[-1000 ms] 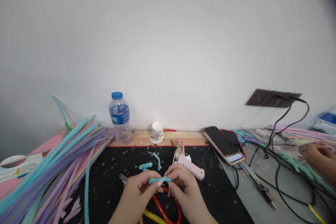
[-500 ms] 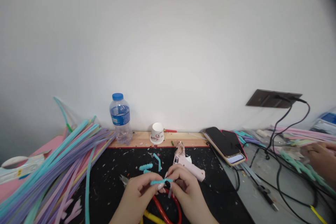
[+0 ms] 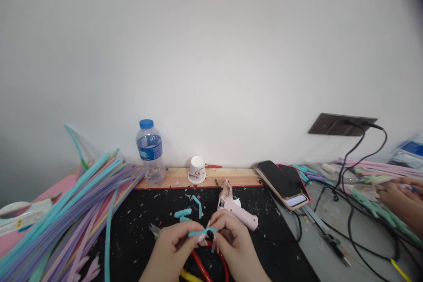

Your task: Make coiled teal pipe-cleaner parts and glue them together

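two hands, yours, meet low in the centre: your left hand and right hand are both pinched on a short, fuzzy teal strip, raised above the black, flecked tabletop. as far as shows, one plump, ridged teal coil looks already shaped, lying just beyond your fingers near a thin, bent teal piece. the strip in your grip seems only partly worked; its exact form is too small to tell. at left, a bundle of long, soft pastel stems appears unused. nearby lie a smooth pink glue gun and a glossy, curved red handle.
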`<state>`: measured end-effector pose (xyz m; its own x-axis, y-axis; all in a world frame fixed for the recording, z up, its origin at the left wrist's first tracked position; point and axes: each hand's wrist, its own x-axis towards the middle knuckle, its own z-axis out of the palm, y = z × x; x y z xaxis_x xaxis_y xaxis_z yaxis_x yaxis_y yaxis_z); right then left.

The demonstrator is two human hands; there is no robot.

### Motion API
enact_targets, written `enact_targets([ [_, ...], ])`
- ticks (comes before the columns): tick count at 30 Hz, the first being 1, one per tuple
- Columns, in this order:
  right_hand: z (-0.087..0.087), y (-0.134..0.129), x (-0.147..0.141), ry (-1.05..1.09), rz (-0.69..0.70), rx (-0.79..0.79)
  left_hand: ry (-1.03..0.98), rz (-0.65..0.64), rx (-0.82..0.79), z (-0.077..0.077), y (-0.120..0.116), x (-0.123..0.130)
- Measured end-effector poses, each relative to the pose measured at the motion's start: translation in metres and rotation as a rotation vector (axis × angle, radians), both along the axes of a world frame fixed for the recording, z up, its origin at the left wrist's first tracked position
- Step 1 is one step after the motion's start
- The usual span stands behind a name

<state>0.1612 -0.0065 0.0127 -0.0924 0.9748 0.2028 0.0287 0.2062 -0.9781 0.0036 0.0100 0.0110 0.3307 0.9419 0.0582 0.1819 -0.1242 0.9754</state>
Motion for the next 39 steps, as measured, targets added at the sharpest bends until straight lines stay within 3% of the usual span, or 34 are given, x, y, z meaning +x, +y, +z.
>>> enact_targets([
  [39,-0.0006,0.0016,0.0013,-0.111,-0.08,0.053,0.015,-0.006,0.006,-0.0008,-0.0002,-0.0019],
])
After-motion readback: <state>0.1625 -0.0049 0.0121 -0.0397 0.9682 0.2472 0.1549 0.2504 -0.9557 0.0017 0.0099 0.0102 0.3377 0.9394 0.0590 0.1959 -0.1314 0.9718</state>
